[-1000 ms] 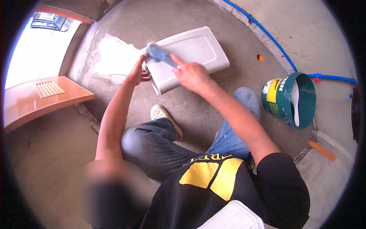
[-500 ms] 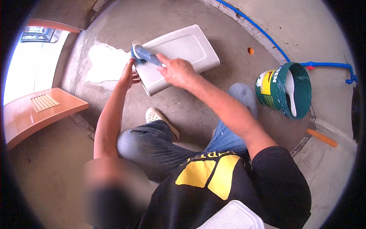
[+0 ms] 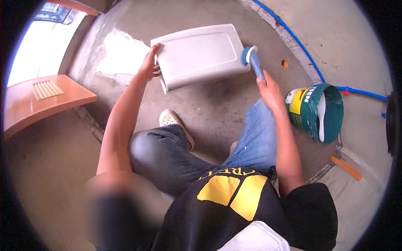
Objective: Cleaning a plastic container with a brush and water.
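Note:
A white box-shaped container (image 3: 197,52) with a raised panel on its upper face lies in front of me over the concrete floor. At its left end, my left hand (image 3: 150,65) is closed on the edge, thumb on top and the other fingers partly hidden below. My right hand (image 3: 271,90) is wrapped round the blue handle of a scrub brush (image 3: 256,65). The brush has a white head, and its blue bristles meet the container's right end.
To my right a green bucket (image 3: 299,115) lies tilted with a white brush-like handle (image 3: 321,117) inside. A blue pipe (image 3: 293,39) runs along the wall. An orange pipe piece (image 3: 346,168) sits nearby. At left are an orange-brown panel (image 3: 75,90) and a white floor patch (image 3: 119,52).
The brush in my right hand has gone from the container's left end across to its right end. My left hand stays on the left edge, and the container has turned slightly.

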Available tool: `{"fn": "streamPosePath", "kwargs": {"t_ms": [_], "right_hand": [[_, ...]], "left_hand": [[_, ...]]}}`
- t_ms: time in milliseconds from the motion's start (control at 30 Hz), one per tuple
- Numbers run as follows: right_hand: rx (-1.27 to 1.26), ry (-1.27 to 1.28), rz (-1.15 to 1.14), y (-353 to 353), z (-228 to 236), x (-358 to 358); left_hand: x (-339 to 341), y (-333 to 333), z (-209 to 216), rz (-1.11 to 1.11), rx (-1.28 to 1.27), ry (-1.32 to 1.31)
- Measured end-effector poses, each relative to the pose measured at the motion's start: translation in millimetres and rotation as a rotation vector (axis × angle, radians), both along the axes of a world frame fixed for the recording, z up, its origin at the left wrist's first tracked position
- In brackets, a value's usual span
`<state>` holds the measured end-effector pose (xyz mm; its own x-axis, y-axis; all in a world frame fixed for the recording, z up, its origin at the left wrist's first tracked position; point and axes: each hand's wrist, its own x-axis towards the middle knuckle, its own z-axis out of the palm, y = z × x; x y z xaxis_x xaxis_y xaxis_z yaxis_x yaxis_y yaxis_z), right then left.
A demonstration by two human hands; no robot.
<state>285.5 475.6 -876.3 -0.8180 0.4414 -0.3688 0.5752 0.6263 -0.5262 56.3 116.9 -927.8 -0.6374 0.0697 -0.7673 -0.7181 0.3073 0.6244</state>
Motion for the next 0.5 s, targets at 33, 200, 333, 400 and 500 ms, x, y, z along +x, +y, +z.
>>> {"fn": "streamPosePath", "kwargs": {"t_ms": [33,200,333,400,500], "right_hand": [[-0.018,0.008,0.052,-8.9,-4.5,7.2],[-0.043,0.08,0.055,4.5,-29.1,-90.4],[-0.143,0.026,0.29,-102.4,4.8,-105.7],[-0.065,0.039,0.405,-133.0,31.7,-85.0],[0.025,0.116,0.246,-75.6,-1.9,-78.8]], "left_hand": [[-0.9,2.1,1.3,0.014,0.036,-0.009],[2.5,44.7,11.0,-0.113,0.027,0.087],[7.3,28.7,12.8,-0.004,-0.022,0.106],[11.6,18.5,15.2,0.062,0.015,0.102],[12.8,30.0,18.6,-0.008,-0.022,0.108]]}}
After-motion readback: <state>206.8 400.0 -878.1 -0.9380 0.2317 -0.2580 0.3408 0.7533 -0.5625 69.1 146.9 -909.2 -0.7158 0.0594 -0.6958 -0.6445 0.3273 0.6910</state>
